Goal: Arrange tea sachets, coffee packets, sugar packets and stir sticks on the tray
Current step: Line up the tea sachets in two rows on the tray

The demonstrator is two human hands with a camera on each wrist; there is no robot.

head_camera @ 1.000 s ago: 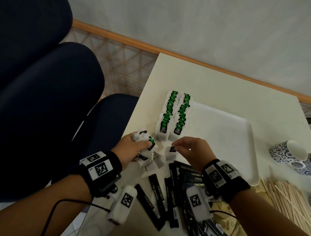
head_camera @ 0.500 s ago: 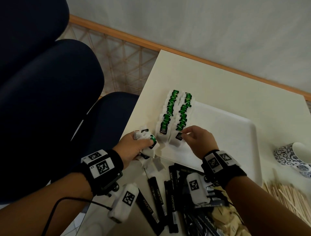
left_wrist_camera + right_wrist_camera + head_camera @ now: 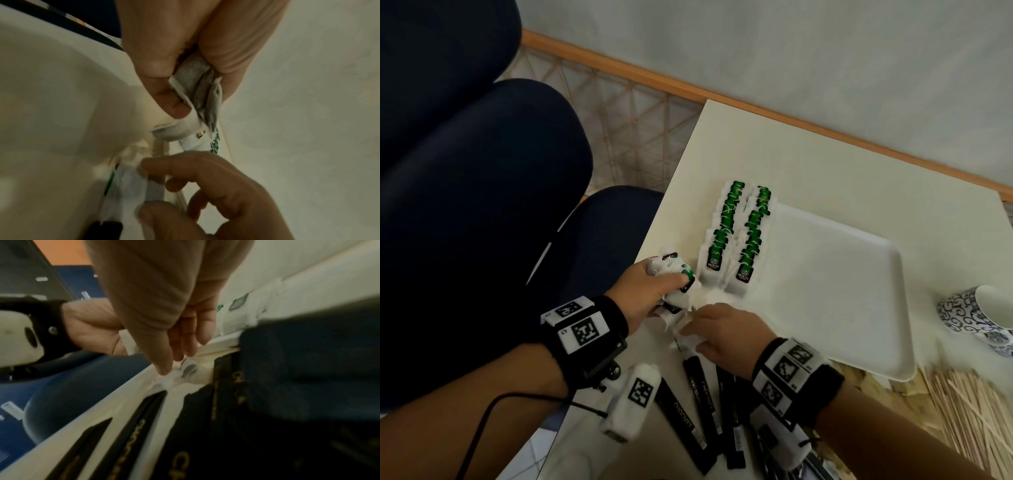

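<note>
Two rows of green-labelled tea sachets (image 3: 726, 233) lie along the left edge of the white tray (image 3: 842, 291). My left hand (image 3: 674, 277) hovers just left of the tray's near corner and grips a bunch of tea sachets (image 3: 197, 91). My right hand (image 3: 695, 329) is below it, over the table in front of the tray. Its thumb and fingers pinch a loose tea sachet (image 3: 133, 186) among a few white sachets (image 3: 690, 339) lying there. Black coffee packets (image 3: 698, 404) lie on the table under my right wrist.
A pile of wooden stir sticks (image 3: 969, 411) lies right of the tray's near corner. A blue-patterned cup (image 3: 979, 315) stands at the right edge. The table's left edge runs beside my left hand, with a dark blue chair (image 3: 482, 205) beyond it.
My right hand has come back from the near end of the right sachet row on the tray to the loose sachets in front of it. My left hand has stayed with its bunch.
</note>
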